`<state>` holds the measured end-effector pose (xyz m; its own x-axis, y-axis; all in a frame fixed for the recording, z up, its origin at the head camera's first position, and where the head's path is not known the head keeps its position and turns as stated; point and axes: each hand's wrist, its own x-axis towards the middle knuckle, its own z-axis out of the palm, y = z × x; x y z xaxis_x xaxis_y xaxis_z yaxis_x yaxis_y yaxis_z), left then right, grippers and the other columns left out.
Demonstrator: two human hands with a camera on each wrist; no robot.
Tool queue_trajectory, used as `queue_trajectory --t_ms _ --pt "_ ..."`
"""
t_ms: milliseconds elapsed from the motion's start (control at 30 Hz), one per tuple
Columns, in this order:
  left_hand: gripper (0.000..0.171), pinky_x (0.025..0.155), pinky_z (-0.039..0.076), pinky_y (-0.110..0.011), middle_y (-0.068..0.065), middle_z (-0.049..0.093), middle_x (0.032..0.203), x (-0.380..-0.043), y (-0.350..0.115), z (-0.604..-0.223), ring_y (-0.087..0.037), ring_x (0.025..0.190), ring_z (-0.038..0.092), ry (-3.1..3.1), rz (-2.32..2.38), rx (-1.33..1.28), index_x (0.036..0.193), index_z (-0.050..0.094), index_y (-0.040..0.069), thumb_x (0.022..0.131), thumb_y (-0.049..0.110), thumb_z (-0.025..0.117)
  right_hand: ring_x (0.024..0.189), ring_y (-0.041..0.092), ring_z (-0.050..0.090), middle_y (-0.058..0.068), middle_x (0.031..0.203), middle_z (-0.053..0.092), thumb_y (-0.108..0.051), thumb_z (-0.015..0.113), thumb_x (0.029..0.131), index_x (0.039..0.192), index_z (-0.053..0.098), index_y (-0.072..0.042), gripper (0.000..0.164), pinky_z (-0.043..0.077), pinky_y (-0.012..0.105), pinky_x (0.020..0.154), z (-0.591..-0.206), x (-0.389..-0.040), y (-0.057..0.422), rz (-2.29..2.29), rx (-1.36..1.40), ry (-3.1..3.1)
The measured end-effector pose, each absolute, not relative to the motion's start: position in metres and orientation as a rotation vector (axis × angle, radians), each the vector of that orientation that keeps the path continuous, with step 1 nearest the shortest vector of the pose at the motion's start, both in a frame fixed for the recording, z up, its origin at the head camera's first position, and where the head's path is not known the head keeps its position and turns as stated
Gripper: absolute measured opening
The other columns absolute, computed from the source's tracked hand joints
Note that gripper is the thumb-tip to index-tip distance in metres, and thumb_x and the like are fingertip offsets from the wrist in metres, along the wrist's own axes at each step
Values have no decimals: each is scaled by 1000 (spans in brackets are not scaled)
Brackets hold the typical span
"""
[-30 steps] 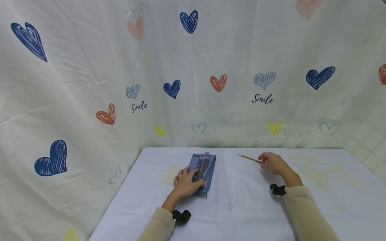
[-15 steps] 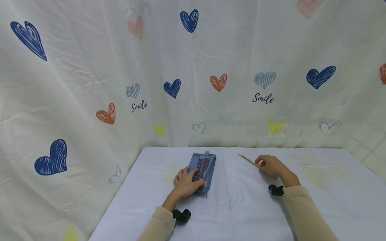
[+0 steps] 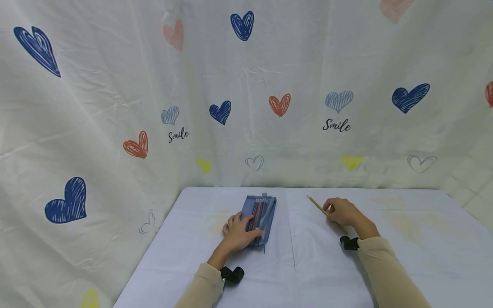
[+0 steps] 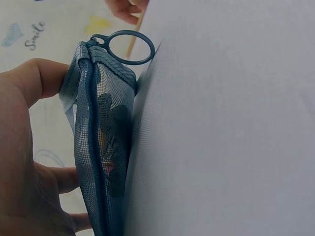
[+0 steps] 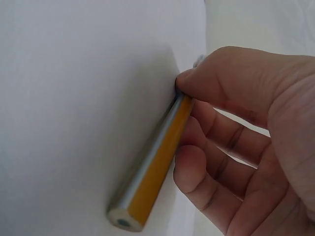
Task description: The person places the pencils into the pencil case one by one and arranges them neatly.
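Note:
My left hand (image 3: pixel 236 234) rests on a blue pencil case (image 3: pixel 250 205) that lies flat on the white table, its thumb and fingers spread over the top face. Long slim pencils (image 3: pixel 259 209) show on the case. From the left wrist view, the mesh side, the zipper and a ring pull (image 4: pixel 132 47) are visible. On the right, my right hand (image 3: pixel 344 212) pinches a yellow and silver pencil (image 5: pixel 160 164) between thumb and fingers, slanted close over the cloth. Its flat, unsharpened-looking end faces the right wrist camera, while the far end points up and left in the head view.
The table (image 3: pixel 308 273) wears a white cloth with a crease down its middle. Behind it hangs a pale curtain (image 3: pixel 300 64) printed with hearts and "Smile". Dark wrist cameras (image 3: pixel 233 276) are strapped at both cuffs.
My right hand has shifted slightly left and towards me, and the pencil in it has turned to a steeper slant. The left hand and the pencil case have stayed put.

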<state>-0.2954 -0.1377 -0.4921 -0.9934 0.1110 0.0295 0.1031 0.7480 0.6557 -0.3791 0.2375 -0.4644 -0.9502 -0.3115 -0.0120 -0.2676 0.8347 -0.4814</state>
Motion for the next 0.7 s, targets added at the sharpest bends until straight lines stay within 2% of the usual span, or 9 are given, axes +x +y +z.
queue_trajectory --t_ms 233,500,700 --pt "76 111 12 -73 -22 25 165 -297 -138 -493 -45 150 20 2932 1090 185 148 54 18 84 58 68 72 18 57 5 83 64 -6 70 82 103 69 -3 21 45 32 64 -465 -381 235 -740 -454 2911" --pt "76 111 12 -73 -23 25 165 -297 -139 -493 -46 150 20 2933 1088 188 148 54 19 84 57 68 74 19 59 11 90 64 -6 67 87 111 67 1 25 49 32 64 -465 -380 234 -855 -454 2842" --pt "76 111 13 -73 -22 26 164 -299 -139 -497 -45 150 20 2939 1077 187 148 54 19 84 58 68 70 18 62 12 89 66 -4 65 85 119 61 4 35 51 32 63 -466 -380 231 -961 -397 2782"
